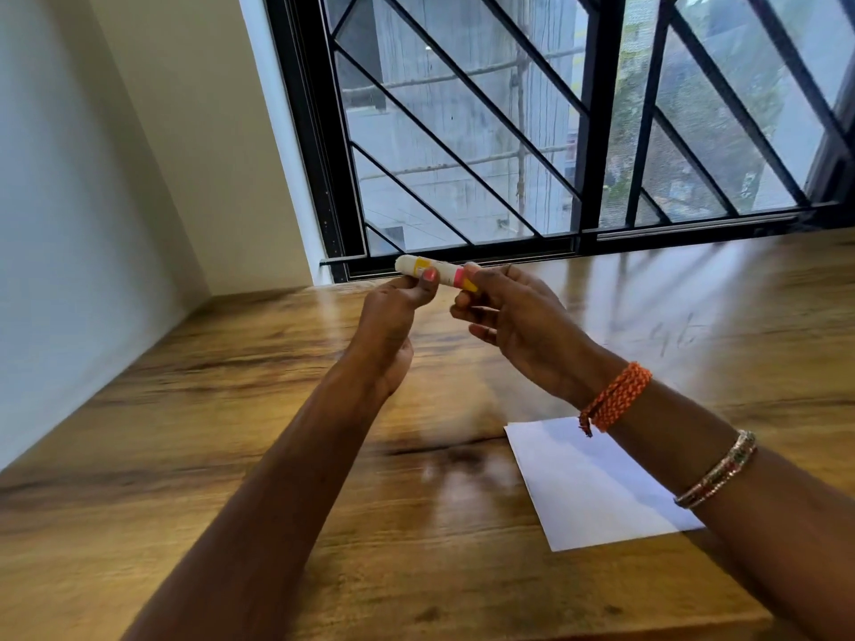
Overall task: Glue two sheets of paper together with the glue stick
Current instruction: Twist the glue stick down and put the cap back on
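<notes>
A white glue stick (439, 272) with yellow and pink bands is held level in the air above the table, near the window. My left hand (393, 326) pinches its white capped end between thumb and fingers. My right hand (513, 316) grips the other end, by the yellow and pink bands. White paper (587, 483) lies flat on the wooden table (231, 432) below my right forearm, which covers its right part. I cannot tell whether it is one sheet or two stacked.
A black-framed window with diagonal bars (532, 131) runs along the table's far edge. A white wall (92, 178) bounds the table on the left. My right arm wears an orange braided band (615, 395) and a bangle (717, 469).
</notes>
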### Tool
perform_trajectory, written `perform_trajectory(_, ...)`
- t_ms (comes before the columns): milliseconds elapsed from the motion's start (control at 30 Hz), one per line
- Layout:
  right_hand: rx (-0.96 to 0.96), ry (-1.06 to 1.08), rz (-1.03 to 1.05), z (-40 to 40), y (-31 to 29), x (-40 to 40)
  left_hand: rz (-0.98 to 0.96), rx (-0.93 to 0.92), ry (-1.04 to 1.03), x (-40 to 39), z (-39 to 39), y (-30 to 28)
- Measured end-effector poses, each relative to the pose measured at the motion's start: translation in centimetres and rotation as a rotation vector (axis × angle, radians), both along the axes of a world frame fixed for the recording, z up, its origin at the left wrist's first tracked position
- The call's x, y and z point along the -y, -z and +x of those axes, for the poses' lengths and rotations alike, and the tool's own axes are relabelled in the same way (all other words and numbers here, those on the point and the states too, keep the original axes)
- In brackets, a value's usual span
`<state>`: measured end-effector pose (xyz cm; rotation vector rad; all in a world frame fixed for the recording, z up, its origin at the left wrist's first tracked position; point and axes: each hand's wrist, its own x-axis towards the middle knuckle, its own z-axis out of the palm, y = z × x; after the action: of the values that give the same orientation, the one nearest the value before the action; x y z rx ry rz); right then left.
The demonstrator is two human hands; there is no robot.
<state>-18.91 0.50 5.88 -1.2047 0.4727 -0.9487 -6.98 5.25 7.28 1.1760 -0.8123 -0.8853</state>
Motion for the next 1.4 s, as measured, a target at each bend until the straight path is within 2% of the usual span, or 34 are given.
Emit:
perform_trajectory(67,0.003,0.041,-0.035,-0.1,0.0,0.0,-0.012,0.016,0.004,0.1,0.0,0.1)
perform_trajectory(133,-0.056,0.154,-0.227,-0.1,0.0,-0.2,-0.026,0.046,-0.02,0.0,-0.1,0.3)
perform_trajectory(200,-0.184,0.348,-0.607,0.1,0.1,-0.4,-0.031,0.055,-0.03,-0.1,-0.3,0.3)
perform_trajectory(333,-0.543,0.752,-1.605,-0.6,0.6,0.6,0.002,0.027,-0.029,-0.5,-0.3,0.1)
perform_trajectory(367,-0.629,0.823,-1.761,-0.7,0.7,1.0,0.004,0.023,-0.024,-0.5,-0.3,0.0)
perform_trajectory(433,-0.691,0.911,-1.892,-1.0,0.5,1.1,0.009,0.023,-0.017,-0.6,-0.3,-0.1)
perform_trajectory(533,-0.652,0.897,-1.76,-0.9,0.5,0.8,-0.001,-0.035,-0.015,-0.4,-0.3,0.0)
perform_trajectory(667,-0.47,0.687,-1.226,-0.2,0.7,0.2,-0.003,-0.083,0.001,0.0,0.0,0.4)
perform_trajectory(767,-0.408,0.525,-0.949,0.2,0.6,-0.3,-0.011,-0.061,0.021,0.3,0.2,0.5)
perform_trajectory(900,-0.261,0.257,-0.376,-0.1,-0.1,-0.1,-0.023,0.0,0.059,0.2,-0.1,0.5)
perform_trajectory(967,-0.216,0.184,-0.265,-0.4,-0.2,0.1,-0.015,0.001,0.035,0.0,-0.4,0.4)
perform_trajectory(1033,-0.186,0.19,-0.297,-0.4,-0.4,-0.1,-0.012,-0.012,0.009,0.0,-0.6,0.5)
perform_trajectory(1067,-0.186,0.23,-0.394,-0.3,-0.5,-0.6,-0.01,-0.019,-0.002,0.1,-0.6,0.5)
perform_trajectory(1100,-0.218,0.324,-0.583,-0.2,-0.4,-0.9,-0.006,-0.023,-0.011,0.0,-0.6,0.6)
perform_trajectory(1133,-0.295,0.467,-0.867,-0.2,-0.2,-0.8,0.001,-0.029,-0.019,0.0,-0.5,0.6)
perform_trajectory(1200,-0.55,0.758,-1.505,-0.5,0.3,0.0,0.019,-0.039,-0.024,0.1,-0.3,0.7)
perform_trajectory(1233,-0.652,0.849,-1.706,-0.6,0.5,0.5,0.025,-0.047,-0.016,0.1,-0.2,0.7)
perform_trajectory(1300,-0.725,0.906,-1.813,-0.6,0.8,0.7,0.016,-0.092,0.003,0.2,-0.2,0.7)
perform_trajectory(1400,-0.688,0.871,-1.618,-0.4,0.8,0.5,-0.009,-0.121,0.024,0.2,-0.4,0.7)
